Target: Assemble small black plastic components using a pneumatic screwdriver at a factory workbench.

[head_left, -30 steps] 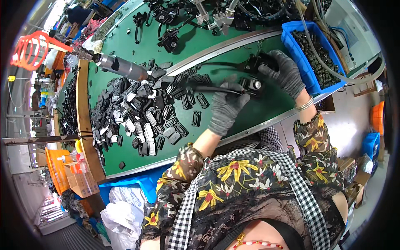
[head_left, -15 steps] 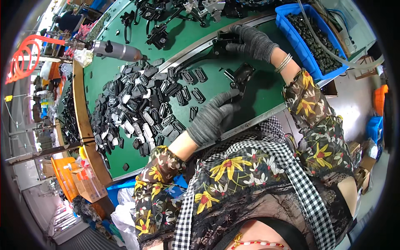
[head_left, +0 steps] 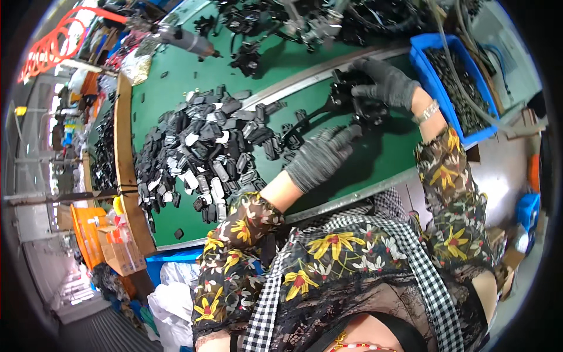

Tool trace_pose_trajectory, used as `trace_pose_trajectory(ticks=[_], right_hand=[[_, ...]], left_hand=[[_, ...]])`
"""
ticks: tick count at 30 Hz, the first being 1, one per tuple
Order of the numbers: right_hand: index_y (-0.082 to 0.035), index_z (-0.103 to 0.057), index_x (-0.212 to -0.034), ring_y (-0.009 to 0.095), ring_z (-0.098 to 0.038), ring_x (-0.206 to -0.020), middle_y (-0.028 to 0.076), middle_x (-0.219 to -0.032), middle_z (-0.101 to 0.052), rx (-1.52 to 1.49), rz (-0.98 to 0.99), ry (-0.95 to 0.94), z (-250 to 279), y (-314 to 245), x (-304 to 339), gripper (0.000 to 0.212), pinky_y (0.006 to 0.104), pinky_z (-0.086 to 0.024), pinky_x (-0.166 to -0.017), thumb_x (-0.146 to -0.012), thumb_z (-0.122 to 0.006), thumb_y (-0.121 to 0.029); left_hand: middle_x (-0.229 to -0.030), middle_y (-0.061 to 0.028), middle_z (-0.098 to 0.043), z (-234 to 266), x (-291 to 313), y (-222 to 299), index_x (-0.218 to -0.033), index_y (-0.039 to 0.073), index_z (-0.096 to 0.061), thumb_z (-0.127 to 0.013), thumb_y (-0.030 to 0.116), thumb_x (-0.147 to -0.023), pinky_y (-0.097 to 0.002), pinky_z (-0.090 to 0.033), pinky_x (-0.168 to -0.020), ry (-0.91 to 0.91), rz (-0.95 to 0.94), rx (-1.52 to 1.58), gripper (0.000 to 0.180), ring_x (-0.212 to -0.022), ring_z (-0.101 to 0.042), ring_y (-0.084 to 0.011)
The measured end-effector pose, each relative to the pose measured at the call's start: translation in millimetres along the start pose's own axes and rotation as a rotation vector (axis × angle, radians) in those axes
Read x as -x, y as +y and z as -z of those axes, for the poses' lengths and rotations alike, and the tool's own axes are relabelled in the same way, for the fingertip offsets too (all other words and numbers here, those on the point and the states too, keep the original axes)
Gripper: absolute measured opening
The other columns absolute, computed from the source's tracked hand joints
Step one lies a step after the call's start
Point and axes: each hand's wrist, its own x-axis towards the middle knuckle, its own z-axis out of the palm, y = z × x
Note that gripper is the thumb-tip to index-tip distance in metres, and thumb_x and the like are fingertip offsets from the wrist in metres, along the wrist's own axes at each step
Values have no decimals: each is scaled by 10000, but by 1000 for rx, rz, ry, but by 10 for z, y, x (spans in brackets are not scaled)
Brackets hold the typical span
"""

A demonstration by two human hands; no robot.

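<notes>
My right hand, in a grey knit glove, is closed around a black lever assembly. Its long lever points left and down toward a heap of small parts. Below it, a second black metal and plastic part is in the gloved fingers of my left hand, close against the first one. My left fingertips are at its lower edge; their undersides are hidden. The heap of small black oblong pieces lies on the green bench to the left, a few pieces under the lever.
A grey powered driver with a red coiled hose hangs at the upper left. More black assemblies lie beyond the metal rail. At right stands a blue bin of small dark parts. A wooden board edges the bench.
Both hands have moved right, and the two black parts are now closer together. The lever has swung lower over the small pieces. In the view, the hanging driver sits higher.
</notes>
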Motion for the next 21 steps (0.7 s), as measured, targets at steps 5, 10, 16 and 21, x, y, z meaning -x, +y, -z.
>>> trace_pose_trajectory(ticks=[5, 10, 16, 21], right_hand=[[-37, -536, -1323, 233, -614, -1046, 140, -1188, -625, -748, 7, 151, -103, 75, 178, 547, 338, -491, -915, -882, -732, -293], [-30, -579, -1286, 135, -572, -791, 88, -1050, -653, -467, -148, 432, -99, -197, 259, 470, 305, -500, -751, -893, -724, -242], [-17, -622, -1194, 180, -594, -845, 100, -1014, -625, -402, -149, 569, -263, -349, 416, 354, 313, -512, -787, -868, -720, -116], [-17, -651, -1129, 218, -640, -891, 125, -1035, -651, -190, -38, 621, -9, -518, 852, 282, 319, -524, -814, -872, -709, -116]], left_hand=[[-1070, -95, -668, 361, -184, -381, -1024, 87, -660, -694, 51, -798, -405, -557, -759, 367, 118, -57, 231, -917, -659, -313], [-1302, -116, -563, 744, -693, -1564, -1283, 103, -531, -671, 291, -857, -442, -425, -1015, 139, 668, -521, 487, -1212, -517, -345], [-1177, -125, -677, 555, -925, -2374, -1100, 131, -706, -631, 390, -869, -420, -502, -939, -314, 907, -582, 355, -1074, -645, -309], [-1039, -252, -672, 868, -654, -1940, -974, 11, -689, -569, 328, -943, -458, -510, -834, 351, 935, 2, 340, -964, -634, -441]])
